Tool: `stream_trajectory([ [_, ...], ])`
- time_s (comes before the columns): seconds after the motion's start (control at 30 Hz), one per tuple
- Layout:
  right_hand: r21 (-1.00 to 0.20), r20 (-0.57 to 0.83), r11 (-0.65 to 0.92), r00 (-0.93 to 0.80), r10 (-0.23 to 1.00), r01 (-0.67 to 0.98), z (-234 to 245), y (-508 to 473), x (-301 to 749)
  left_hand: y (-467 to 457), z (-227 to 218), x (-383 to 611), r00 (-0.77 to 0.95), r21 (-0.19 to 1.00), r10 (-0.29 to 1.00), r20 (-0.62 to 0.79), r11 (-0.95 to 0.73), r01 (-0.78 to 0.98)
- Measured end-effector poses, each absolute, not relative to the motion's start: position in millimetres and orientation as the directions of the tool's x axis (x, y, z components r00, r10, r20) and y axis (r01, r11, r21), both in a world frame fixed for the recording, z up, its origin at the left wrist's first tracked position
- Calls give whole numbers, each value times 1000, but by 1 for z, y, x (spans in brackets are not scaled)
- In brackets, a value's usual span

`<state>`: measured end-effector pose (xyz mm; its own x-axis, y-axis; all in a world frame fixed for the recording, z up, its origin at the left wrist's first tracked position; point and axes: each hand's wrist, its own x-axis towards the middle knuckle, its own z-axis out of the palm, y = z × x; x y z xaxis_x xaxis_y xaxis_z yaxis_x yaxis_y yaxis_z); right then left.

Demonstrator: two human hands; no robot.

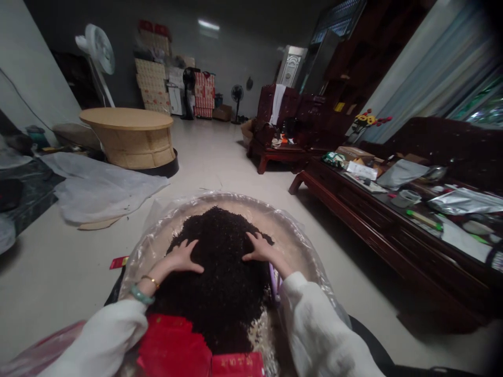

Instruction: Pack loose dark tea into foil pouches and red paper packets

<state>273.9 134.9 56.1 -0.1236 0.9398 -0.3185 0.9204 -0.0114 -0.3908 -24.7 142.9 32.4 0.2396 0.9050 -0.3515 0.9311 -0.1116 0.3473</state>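
Observation:
A heap of dark, loose, crumbly material like tea leaves (pixel 220 293) is piled on a wide round tray (pixel 302 246) lined with clear plastic. My left hand (pixel 185 256) rests at the heap's left side, fingers spread, a green bangle (pixel 141 295) and a gold bracelet on its wrist. On the right side of the heap lies my right hand (pixel 258 247), also with fingers apart. Neither hand visibly grasps anything. Beneath my right wrist, a purple object (pixel 274 283) is partly hidden. Red packets (pixel 175 345) lie at the tray's near edge.
To the right stands a long dark wooden table (pixel 353 209) covered with papers, bags and a clear cup. A round wooden-topped stand (pixel 128 119) and a plastic sheet (pixel 106 186) are at the left. Stacked boxes (pixel 152 86), fans and a carved chair stand farther back.

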Motion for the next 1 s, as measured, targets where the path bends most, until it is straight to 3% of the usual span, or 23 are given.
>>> stream_trajectory([
  [0.1, -399, -329, 4, -148, 933, 917, 45, 123, 267, 125, 26, -27, 233, 334, 890, -391, -99, 937],
  [0.3, -503, -165, 198, -318, 934, 841, 52, 119, 227, 118, 33, 19, 369, 458, 913, -171, -258, 850],
  [0.4, -524, -145, 194, -311, 939, 830, 59, 105, 245, 114, 38, 7, 369, 473, 924, -95, -284, 834],
  [0.5, -419, -346, 88, -248, 905, 904, 52, 69, 269, 92, 34, -19, 317, 388, 907, -277, -197, 900],
  [0.6, -295, -424, 83, -208, 882, 952, 33, 26, 269, 60, 27, -26, 279, 320, 873, -401, -152, 935],
  [0.7, -269, -327, 92, -180, 928, 959, 20, 2, 248, 34, 22, -8, 298, 316, 877, -377, -181, 931],
  [0.8, -323, -207, 124, -198, 958, 938, 18, 2, 227, 27, 21, 15, 304, 353, 901, -310, -188, 917],
  [1.0, -441, -99, 170, -236, 967, 881, 38, 49, 209, 61, 40, 46, 356, 415, 923, -147, -269, 869],
])
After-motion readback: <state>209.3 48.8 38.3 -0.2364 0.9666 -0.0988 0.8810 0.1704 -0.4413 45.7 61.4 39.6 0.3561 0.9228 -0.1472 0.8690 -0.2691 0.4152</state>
